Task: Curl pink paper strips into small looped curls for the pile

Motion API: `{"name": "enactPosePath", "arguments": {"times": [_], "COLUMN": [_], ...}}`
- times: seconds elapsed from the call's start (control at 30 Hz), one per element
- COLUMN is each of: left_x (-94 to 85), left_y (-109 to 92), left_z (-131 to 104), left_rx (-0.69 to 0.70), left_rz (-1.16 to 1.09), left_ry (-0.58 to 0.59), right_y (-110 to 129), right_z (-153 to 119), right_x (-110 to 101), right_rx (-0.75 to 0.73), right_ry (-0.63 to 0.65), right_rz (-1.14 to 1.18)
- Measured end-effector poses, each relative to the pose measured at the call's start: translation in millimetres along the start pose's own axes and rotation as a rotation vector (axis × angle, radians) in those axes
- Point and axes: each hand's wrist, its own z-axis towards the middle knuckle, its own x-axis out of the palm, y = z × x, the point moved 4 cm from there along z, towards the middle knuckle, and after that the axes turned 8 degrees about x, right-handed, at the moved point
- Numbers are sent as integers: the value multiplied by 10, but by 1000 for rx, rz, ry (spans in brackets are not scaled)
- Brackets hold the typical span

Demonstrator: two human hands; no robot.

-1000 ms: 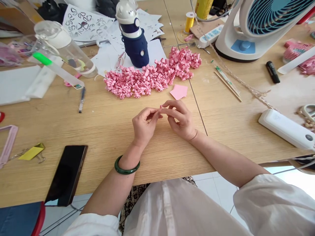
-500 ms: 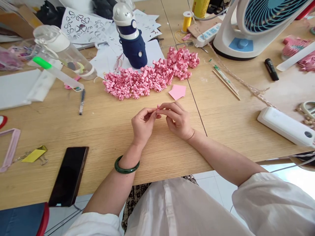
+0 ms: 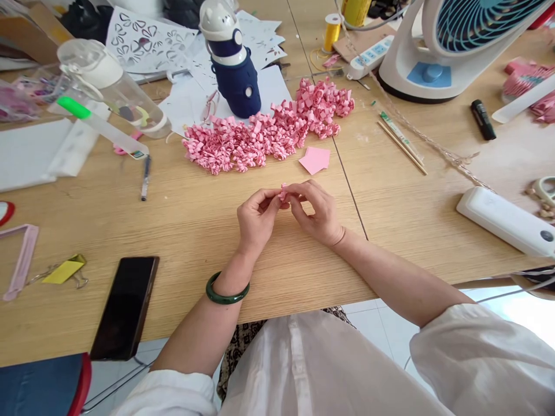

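Note:
My left hand [image 3: 256, 221], with a green bangle [image 3: 228, 289] on its wrist, pinches a small pink paper piece [image 3: 283, 193] between thumb and fingers. My right hand [image 3: 318, 212] meets it from the other side, thumb and index finger closed on the same piece. Just beyond the hands lies a pink pentagon-shaped paper stack [image 3: 315, 160]. Behind it a long heap of pink paper curls [image 3: 247, 141] stretches across the table. The fingertips partly hide the small piece.
A dark blue bottle [image 3: 237, 81] stands behind the heap. At left are a clear bottle [image 3: 130, 98], a pen [image 3: 145, 178] and a phone [image 3: 125, 309]. At right are wooden sticks [image 3: 402, 147], a fan [image 3: 418, 72], a marker [image 3: 483, 120] and a white device [image 3: 505, 221].
The right thumb has come up against the pink piece, and the right fingers have shifted slightly. More of the piece shows between the hands. The whole view has moved a little.

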Motion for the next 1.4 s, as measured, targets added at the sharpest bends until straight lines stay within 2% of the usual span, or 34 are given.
{"name": "enactPosePath", "arguments": {"times": [0.3, 0.47, 0.57, 0.67, 0.93, 1.13, 1.3, 1.4], "left_x": [0, 8, 11, 15, 14, -1, -8, -4], "left_y": [-16, -35, -36, -26, 17, 48, 84, 77], "left_z": [1, 6, 9, 7, 12, 12, 5, 2], "left_rx": [47, 38, 11, -15, -58, -58, -56, -73], "left_rz": [63, 70, 38, 17, -27, -54, -54, -12], "left_ry": [61, 85, 81, 79, 61, 47, 68, 96], "right_y": [-126, -236, -260, -223, -88, -88, -57, -94], "right_z": [11, 18, 19, 31, 50, 38, 44, 49], "right_x": [23, 52, 54, 14, -41, -53, -41, -19], "right_rx": [118, 308, 341, 293, 7, 58, -48, -42], "right_ry": [-55, -34, -31, -43, -48, -68, -55, -61], "right_rz": [44, 163, 193, 151, 153, 140, 43, 45]}}
